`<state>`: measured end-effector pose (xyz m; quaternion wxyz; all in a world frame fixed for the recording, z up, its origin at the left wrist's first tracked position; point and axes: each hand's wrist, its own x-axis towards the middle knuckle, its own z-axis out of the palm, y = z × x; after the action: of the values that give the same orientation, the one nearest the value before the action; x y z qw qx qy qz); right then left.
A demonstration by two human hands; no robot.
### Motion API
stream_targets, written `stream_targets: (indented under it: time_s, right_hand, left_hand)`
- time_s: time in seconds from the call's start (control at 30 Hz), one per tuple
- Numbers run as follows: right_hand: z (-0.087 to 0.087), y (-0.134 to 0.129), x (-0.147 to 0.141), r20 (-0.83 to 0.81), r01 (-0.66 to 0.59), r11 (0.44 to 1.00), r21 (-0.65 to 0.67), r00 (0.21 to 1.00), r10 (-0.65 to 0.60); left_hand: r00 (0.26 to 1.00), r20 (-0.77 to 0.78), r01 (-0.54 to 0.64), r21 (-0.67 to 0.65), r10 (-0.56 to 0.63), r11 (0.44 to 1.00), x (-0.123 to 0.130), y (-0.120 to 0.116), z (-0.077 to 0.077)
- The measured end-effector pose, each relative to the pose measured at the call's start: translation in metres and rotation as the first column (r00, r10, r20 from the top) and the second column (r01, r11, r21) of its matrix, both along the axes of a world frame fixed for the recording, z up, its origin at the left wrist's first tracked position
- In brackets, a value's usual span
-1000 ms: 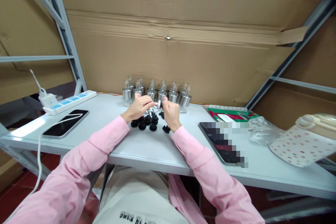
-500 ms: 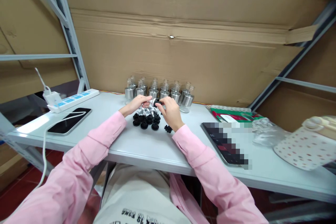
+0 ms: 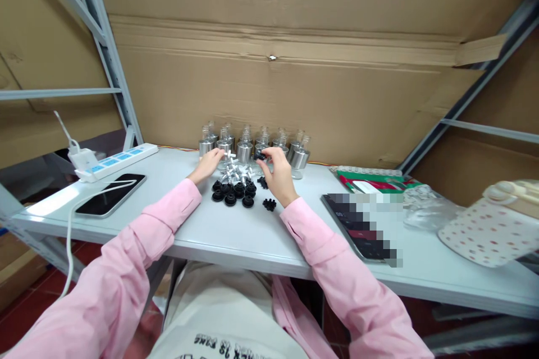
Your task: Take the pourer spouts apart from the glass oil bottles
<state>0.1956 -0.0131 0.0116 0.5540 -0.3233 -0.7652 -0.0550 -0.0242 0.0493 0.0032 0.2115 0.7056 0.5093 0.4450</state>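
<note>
My left hand (image 3: 208,165) is closed, its fingertips pinching a small silvery-white fitting (image 3: 229,155) with short arms. To its right, my right hand (image 3: 278,173) grips a black cap (image 3: 258,155) between thumb and fingers. The two hands are apart. Below them lies a pile of silvery-white fittings (image 3: 236,173), and in front of that several round black caps (image 3: 229,199) sit in a cluster. A small bunch of tiny black pieces (image 3: 269,204) lies beside the right wrist. Another dark bunch (image 3: 263,182) is partly hidden near the right hand.
Several glass bottles with silver sleeves (image 3: 245,148) stand behind the hands, before a cardboard wall (image 3: 295,101). At left are a power strip (image 3: 126,157) and a tablet (image 3: 112,196) with a cable. A phone-like device (image 3: 351,224), plastic bag (image 3: 429,210) and spotted pouch (image 3: 484,230) lie right.
My hands were together around a black cap with a white part. They have moved apart, the right one slightly rightward with a black cap, the left one slightly leftward with a silvery-white fitting.
</note>
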Motion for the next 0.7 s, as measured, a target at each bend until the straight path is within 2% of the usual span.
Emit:
stream_targets:
  time_s: [0.1,0.17,0.4,0.7]
  right_hand:
    - [0.0,-0.001,0.0,0.04,-0.016,1.0,-0.009,0.999,0.016]
    - [0.001,-0.003,0.0,0.045,-0.018,1.0,-0.01,0.999,0.019]
    - [-0.001,-0.001,-0.001,0.044,-0.045,0.999,-0.022,0.998,0.046]
    - [0.001,-0.004,-0.001,0.069,-0.077,0.996,-0.05,0.994,0.081]
  left_hand:
    - [0.987,-0.113,-0.103,0.069,0.11,0.992,0.006,0.001,-0.012]
    - [0.968,-0.203,-0.123,0.132,0.149,0.984,0.012,0.001,-0.017]
    - [0.903,-0.399,-0.074,0.228,0.163,0.971,0.023,-0.002,-0.02]
    - [0.875,-0.462,0.01,0.31,0.142,0.951,0.011,-0.008,-0.015]
